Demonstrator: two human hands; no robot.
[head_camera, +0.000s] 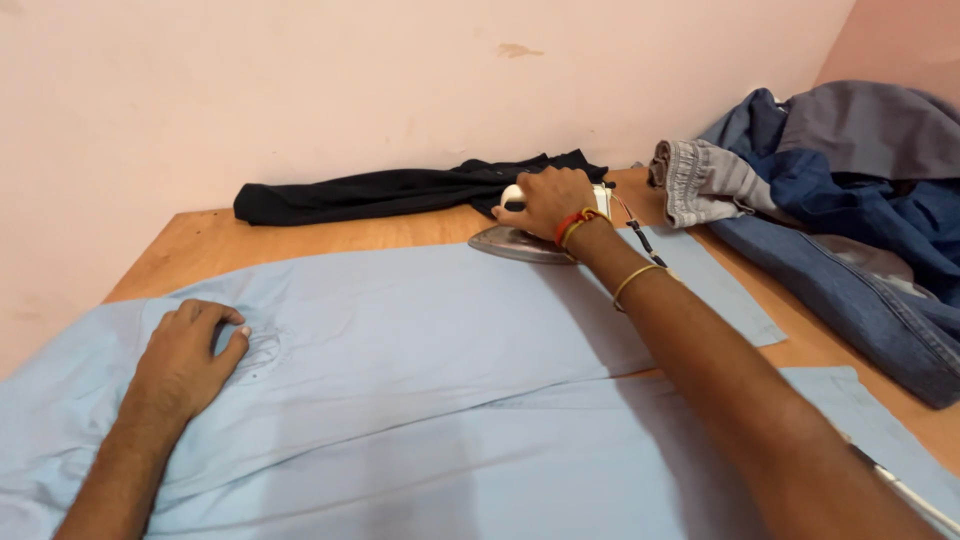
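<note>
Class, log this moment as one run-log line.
right hand: grips iron | left hand: flat on light blue garment | table: wooden

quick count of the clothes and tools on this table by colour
Light blue garment, pressed flat by the left hand: 1
Black garment: 1
Grey garments: 2
Blue denim garments: 1, maybe more in the heap
Iron, gripped by the right hand: 1
Total: 6

Iron (520, 244) on trousers (420, 340), jeans (860, 260) right.
</note>
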